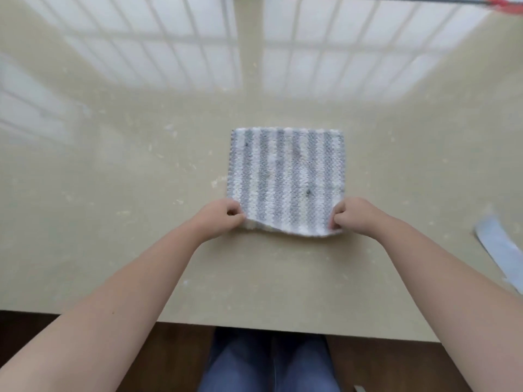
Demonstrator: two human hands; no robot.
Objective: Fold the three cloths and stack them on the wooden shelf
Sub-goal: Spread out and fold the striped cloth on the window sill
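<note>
- head view, looking down: the striped cloth (287,176) lies flat on the beige table (113,193), straight ahead of me and well in from the near edge, its stripes running away from me.
- my left hand (223,217) pinches the near left corner and my right hand (352,217) pinches the near right corner, fingers curled in on the fabric. the near edge between them is raised a little off the table and sags in the middle.
- handling, as i judge it: light, soft and limp, with a nubby knit or terry face. it should not slip from a pinch, but it has no stiffness, so any edge i do not hold will droop.
- where to hold: the two near corners, as now, look right for carrying that edge over to the far one. i would keep the corners level and apart so the fold line lands straight.
- the rough face should drag on the table, which may help the far half stay put.
- a pale blue strip (501,250) lies at the right edge; i cannot tell if it is another cloth.
- the wooden shelf is not in view.
</note>
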